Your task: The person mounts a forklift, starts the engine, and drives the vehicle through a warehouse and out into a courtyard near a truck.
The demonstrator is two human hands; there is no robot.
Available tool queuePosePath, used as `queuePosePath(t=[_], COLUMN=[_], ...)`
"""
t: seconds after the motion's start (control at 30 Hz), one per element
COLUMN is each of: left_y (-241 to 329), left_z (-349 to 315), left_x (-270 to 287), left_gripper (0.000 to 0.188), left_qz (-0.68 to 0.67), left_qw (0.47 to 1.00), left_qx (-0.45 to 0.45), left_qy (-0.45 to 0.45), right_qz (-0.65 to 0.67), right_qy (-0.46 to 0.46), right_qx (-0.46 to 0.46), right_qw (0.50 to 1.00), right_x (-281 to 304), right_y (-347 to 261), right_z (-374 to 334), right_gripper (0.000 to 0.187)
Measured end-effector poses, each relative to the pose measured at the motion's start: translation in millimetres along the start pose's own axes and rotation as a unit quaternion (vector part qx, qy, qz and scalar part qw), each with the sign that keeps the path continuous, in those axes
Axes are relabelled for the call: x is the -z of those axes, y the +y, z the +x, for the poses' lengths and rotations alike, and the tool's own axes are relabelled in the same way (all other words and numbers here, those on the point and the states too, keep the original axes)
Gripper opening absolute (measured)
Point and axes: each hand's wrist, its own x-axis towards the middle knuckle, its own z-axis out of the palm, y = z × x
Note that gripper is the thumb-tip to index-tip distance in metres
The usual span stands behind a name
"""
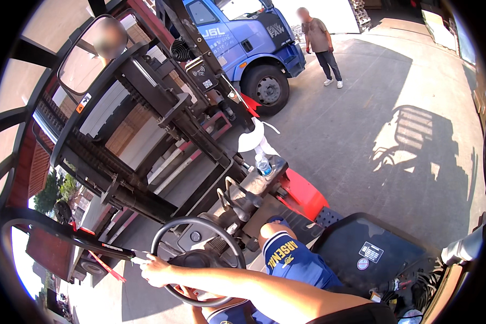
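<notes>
I am seated at a forklift's black steering wheel (237,249). My right hand (157,271) reaches across to the wheel's left side, its forearm passing over the lower wheel. Its fingers are closed near a small pale piece (139,260) beside the end of a black bar (105,245); what they hold is unclear. Lower down, my left hand (188,293) has its fingers bent around the lower left rim, partly hidden by my right forearm. Beyond the wheel stand several control levers (235,202).
A clear bottle (263,164) and a white cloth-like item (251,139) sit on the front console. The mast (151,92) rises ahead, with a mirror (89,56) above. A blue truck (243,40) is parked beyond it; a person (319,43) stands nearby on the concrete.
</notes>
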Motion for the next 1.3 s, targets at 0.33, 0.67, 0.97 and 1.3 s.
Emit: queuePosePath(t=[0.33,0.67,0.97,1.3], left_y=[-18,-25,161,232], left_z=[48,162,91,-106], left_x=[13,57,94,-77], left_gripper=[0.036,0.038,0.043,0.018], left_qz=[-0.024,-0.089,-0.106,-0.119], left_qw=[0.999,0.991,0.95,0.903], left_qx=[-0.024,-0.003,-0.291,-0.358], left_qy=[-0.011,-0.097,-0.035,-0.206], right_qz=[-0.1,-0.162,-0.258,-0.351], right_qy=[0.033,0.179,0.369,0.349], right_qx=[-0.06,-0.14,-0.113,-0.394], right_qw=[0.993,0.96,0.886,0.774], right_x=[6,42,69,71], right_y=[26,31,-7,-58], right_z=[33,-1,-131,-507], right_gripper=[0.035,0.03,0.032,0.025])
